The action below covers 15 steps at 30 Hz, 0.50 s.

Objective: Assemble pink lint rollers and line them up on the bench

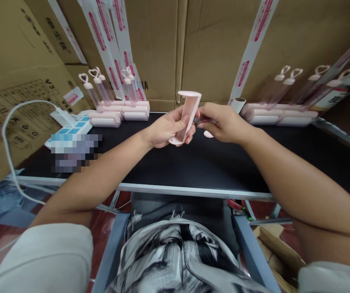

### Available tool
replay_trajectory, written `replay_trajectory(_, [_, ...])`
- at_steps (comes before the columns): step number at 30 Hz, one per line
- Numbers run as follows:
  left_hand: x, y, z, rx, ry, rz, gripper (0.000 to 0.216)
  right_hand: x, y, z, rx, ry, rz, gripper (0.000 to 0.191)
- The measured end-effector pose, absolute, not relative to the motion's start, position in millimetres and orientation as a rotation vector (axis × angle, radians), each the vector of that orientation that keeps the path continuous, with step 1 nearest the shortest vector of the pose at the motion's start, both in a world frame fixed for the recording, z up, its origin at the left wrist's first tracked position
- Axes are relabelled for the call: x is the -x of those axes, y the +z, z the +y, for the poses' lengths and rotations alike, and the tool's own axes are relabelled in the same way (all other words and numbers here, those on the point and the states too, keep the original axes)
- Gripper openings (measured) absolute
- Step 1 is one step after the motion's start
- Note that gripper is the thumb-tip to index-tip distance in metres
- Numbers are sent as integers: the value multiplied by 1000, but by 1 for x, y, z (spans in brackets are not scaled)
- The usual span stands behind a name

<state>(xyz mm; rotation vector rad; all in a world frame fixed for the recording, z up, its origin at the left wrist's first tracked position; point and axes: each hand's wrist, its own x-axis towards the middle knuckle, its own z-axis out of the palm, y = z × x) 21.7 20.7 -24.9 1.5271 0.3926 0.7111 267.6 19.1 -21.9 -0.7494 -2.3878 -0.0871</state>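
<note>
My left hand (169,129) is closed around a pink plastic housing (190,106), a hollow half-open trough with a rounded plate at each end. It stands nearly upright, its open side partly facing me. Close beside it, my right hand (223,122) is closed, thumb and fingers pinched together by the housing's right side. Something thin and see-through shows between these fingers, mostly hidden. Below the right fingers a small pale pink rounded piece (208,134) shows; I cannot tell whether it is held. Both hands are above the black tabletop (193,167).
Pink bases with clear tubes topped by heart loops stand at the back left (104,119) and back right (263,116). A white roll (238,104) stands behind my right hand. At left lies a power strip (73,129) with a white cable. Cardboard (217,49) walls the back.
</note>
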Motion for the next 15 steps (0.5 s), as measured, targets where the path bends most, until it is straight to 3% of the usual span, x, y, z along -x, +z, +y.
replay_trajectory(10, [-25,-21,9,-1560,810,437,58,-280,-7,15,832,-122,-2389,25])
replay_trajectory(15, [-1,-4,11,-1488,938,697,41,-317,0,24,1061,-259,-2012,25])
